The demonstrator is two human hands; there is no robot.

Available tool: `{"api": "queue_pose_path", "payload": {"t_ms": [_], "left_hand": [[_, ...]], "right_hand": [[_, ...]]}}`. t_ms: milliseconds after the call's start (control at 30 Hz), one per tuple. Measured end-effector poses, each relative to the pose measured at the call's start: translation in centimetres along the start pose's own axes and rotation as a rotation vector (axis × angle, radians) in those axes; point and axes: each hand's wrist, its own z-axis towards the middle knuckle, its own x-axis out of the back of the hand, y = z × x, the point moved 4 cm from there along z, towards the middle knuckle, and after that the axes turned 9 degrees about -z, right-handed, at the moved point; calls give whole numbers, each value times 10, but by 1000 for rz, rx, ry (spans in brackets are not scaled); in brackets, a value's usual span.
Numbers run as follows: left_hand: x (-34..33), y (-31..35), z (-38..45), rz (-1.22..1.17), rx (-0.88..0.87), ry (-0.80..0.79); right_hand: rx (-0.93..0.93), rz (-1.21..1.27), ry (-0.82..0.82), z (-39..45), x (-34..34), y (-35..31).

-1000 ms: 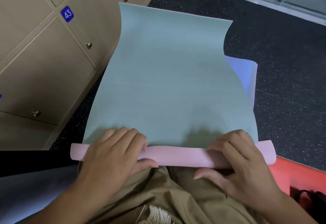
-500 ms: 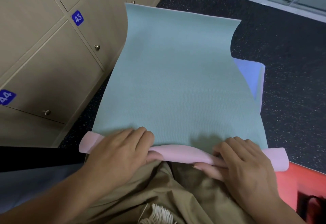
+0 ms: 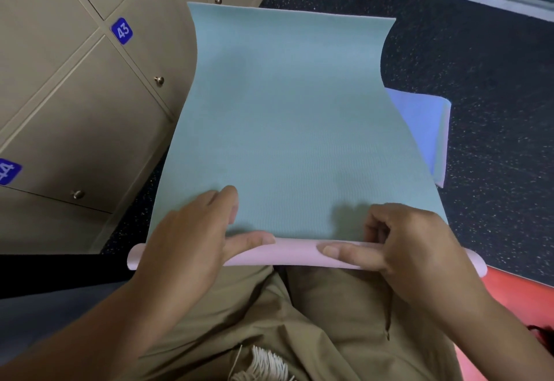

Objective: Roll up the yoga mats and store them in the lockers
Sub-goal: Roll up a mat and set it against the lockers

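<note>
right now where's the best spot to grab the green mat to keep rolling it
Grip the rolled pink edge of the green mat at the near end, both hands coming from the near side and spread wide. The roll is thin and runs the mat's full width, so a wide hold should keep it even.

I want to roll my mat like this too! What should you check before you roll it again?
1. Both hands on the roll: ok. The left hand and right hand both hold it.
2. Roll straight: ok, its pink edge runs about level from end to end.
3. Roll tight: cannot tell, the ends do not show the layers.
4. Mat flat ahead: not ok, its far edge curls up against the lockers.
5. Path clear: not ok, a blue mat lies tucked under the right side.
6. Locker open for storing: not ok, the doors in view are closed.
</note>
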Motion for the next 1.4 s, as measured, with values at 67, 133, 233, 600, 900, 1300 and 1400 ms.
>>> {"api": "queue_pose_path", "payload": {"t_ms": [67, 133, 233, 600, 900, 1300, 1400], "left_hand": [[-3, -2, 0, 4, 11, 17], [-6, -4, 0, 24, 2, 25], [-10, -11, -1, 3, 20, 20], [-14, -24, 27, -206, -133, -1], [-5, -9, 13, 83, -598, 55], [-17, -4, 3, 85, -337, 105], [-17, -14, 19, -49, -282, 42]], "right_hand": [[-34, -59, -22, 4, 0, -2], [-48, -112, -11, 5, -1, -4], [-1, -140, 29, 8, -2, -7], [276, 31, 32, 39, -8, 0], [170, 417, -241, 57, -9, -2], [349, -101, 279, 33, 1, -12], [404, -227, 489, 11, -7, -16]]}}
